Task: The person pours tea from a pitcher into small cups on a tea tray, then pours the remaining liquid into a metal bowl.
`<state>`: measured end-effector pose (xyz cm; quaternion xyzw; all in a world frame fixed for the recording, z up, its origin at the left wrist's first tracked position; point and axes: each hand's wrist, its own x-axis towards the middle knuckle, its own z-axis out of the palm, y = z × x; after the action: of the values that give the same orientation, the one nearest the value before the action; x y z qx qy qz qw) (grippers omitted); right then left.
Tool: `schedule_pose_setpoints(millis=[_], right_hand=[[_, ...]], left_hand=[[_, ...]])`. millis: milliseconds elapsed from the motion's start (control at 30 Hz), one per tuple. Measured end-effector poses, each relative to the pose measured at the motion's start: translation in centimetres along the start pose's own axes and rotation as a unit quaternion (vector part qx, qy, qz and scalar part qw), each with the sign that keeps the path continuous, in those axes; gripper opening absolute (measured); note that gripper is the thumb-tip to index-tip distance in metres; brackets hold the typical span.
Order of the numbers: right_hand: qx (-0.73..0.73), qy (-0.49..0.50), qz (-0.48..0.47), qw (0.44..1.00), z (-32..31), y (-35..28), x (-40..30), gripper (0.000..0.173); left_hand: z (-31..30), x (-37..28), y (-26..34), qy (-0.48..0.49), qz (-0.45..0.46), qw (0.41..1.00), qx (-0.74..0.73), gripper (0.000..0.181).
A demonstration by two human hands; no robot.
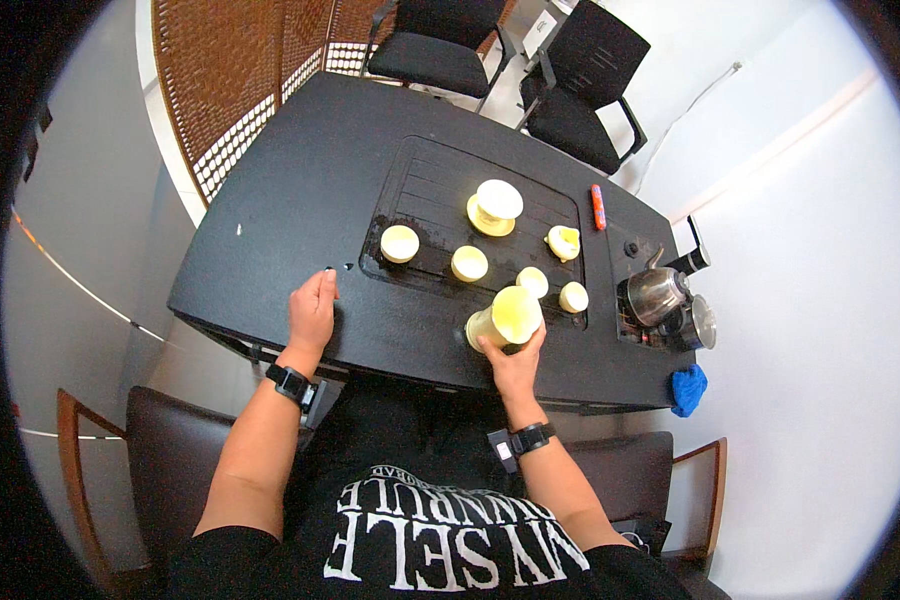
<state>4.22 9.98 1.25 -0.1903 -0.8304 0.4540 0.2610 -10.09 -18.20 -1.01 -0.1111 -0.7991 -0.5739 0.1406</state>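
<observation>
My right hand (520, 364) is wrapped around a tall pale-yellow cylindrical vessel (484, 330) at the table's near side. Its round yellow end faces up toward me, and I cannot tell whether it rests on the table. My left hand (313, 311) is closed just above the tabletop, left of the tea tray (420, 161), with small dark wet spots by its fingertips. On the tray are small cups: one at left (400, 244), one in the middle (469, 264), one behind the vessel (532, 282) and one at right (573, 298). Farther back are a gaiwan (499, 200) on a saucer and a small yellow pot-like piece (563, 243).
A steel kettle (654, 296) and a steel pot (699, 322) stand on a heating unit at the right. Beyond the tray lies a red wrapped stick (598, 207). A blue cloth (689, 390) hangs at the right corner. Black chairs (577, 90) stand across the table (270, 187).
</observation>
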Motion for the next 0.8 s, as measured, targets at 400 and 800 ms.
schedule_pose_setpoints(millis=[400, 800], right_hand=[[0.081, -0.282, 0.068, 0.954, -5.5, 0.6, 4.6, 0.084], [0.058, 0.017, 0.034, 0.998, -0.1, -0.3, -0.3, 0.105]], left_hand=[[-0.1, 0.2, -0.1, -0.009, 0.013, 1.0, -0.025, 0.04], [-0.3, 0.2, 0.2, -0.018, -0.01, 1.0, 0.005, 0.042]])
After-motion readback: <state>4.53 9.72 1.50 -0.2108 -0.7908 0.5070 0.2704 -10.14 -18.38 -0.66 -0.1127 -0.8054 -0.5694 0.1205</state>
